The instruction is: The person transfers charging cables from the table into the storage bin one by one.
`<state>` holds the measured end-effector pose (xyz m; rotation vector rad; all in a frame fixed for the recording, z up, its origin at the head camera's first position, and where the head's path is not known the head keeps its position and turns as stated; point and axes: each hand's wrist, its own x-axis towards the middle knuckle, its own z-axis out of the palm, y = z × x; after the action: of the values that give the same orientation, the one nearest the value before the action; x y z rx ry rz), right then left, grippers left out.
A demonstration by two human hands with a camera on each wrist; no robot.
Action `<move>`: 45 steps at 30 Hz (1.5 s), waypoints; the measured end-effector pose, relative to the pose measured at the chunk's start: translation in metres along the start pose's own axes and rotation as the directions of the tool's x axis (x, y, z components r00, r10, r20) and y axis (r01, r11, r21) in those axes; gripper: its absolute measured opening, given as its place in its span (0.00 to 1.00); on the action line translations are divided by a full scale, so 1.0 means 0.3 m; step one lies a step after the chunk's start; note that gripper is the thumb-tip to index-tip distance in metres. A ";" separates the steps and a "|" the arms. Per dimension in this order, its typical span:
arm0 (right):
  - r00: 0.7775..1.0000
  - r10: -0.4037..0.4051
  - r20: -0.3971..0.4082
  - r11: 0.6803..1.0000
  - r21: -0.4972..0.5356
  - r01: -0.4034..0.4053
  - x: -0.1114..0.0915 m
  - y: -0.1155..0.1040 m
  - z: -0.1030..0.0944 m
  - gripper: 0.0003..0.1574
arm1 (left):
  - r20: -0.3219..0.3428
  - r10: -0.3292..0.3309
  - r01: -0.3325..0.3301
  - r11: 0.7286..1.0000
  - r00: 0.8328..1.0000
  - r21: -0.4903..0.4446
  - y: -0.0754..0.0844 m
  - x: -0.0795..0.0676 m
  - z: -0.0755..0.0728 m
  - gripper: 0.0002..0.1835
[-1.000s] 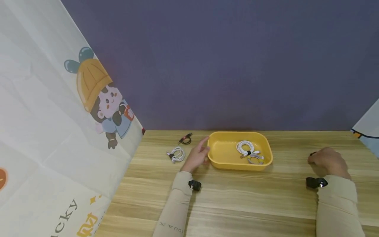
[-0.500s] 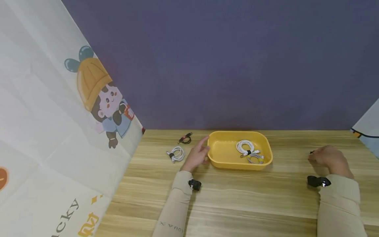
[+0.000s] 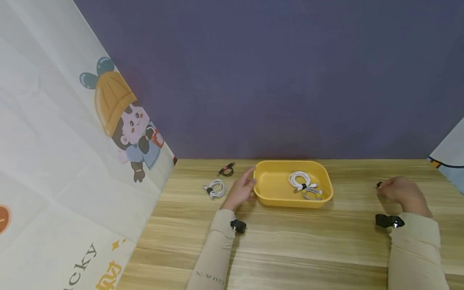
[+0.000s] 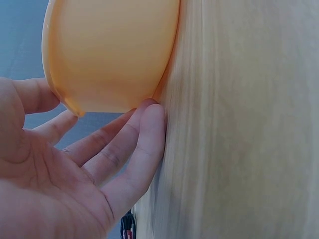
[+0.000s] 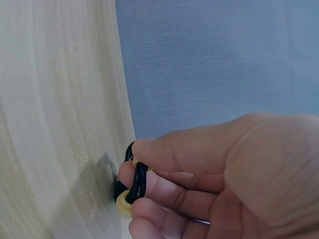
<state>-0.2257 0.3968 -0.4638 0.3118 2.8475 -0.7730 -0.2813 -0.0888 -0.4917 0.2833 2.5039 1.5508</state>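
Observation:
My right hand [image 3: 402, 193], low over the right side of the table, pinches a coiled black cable [image 5: 138, 181] between thumb and fingers. A yellow tie [image 5: 124, 203] is on the coil; much of the cable is hidden behind the fingers. At the yellow bin [image 3: 277, 187], my left hand [image 3: 239, 193] touches the outside of the left end. The thumb rests at its rim and other fingers reach its lower edge, loosely bent, in the left wrist view. Inside the bin's right half lie a white coiled cable [image 3: 299, 179] and a smaller grey coiled cable [image 3: 308, 195].
Left of the bin, a small black cable [image 3: 227, 170] and a white coiled cable with a black tie [image 3: 217, 188] lie on the wooden table [image 3: 308, 245]. A dark blue panel [image 3: 275, 80] stands behind, and a printed white sheet [image 3: 47, 141] is at left.
My right hand has shifted slightly, and a bit more of the black cable shows at its fingertips. The left hand and the bin stay practically where they were.

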 end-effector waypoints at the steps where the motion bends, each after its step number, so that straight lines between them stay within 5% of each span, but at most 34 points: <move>1: 1.000 -0.009 -0.010 1.000 -0.001 0.009 -0.001 0.000 -0.001 0.25 | 0.000 0.001 -0.001 1.000 1.000 0.001 0.000 0.001 0.000 0.27; 10: 0.995 -0.078 -0.063 0.997 -0.012 0.078 0.002 -0.036 -0.027 0.32 | 0.006 0.018 -0.018 1.000 1.000 -0.002 0.003 0.008 -0.004 0.27; 22: 0.969 -0.178 -0.174 0.984 -0.006 0.179 -0.002 -0.097 -0.028 0.25 | 0.002 0.010 -0.010 1.000 1.000 -0.011 0.012 0.007 -0.003 0.27; 33: 0.967 -0.172 -0.186 0.984 0.015 0.178 -0.005 -0.132 -0.018 0.27 | 0.007 0.020 -0.020 1.000 1.000 -0.013 0.004 0.004 -0.003 0.27; 45: 0.943 -0.213 -0.257 0.975 0.004 0.221 -0.002 -0.167 0.001 0.23 | 0.005 0.019 -0.019 1.000 1.000 0.001 -0.007 0.003 -0.002 0.27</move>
<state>-0.2374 0.3544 -0.4398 0.1078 3.1544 -0.8781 -0.2824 -0.0900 -0.4935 0.3113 2.5052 1.5543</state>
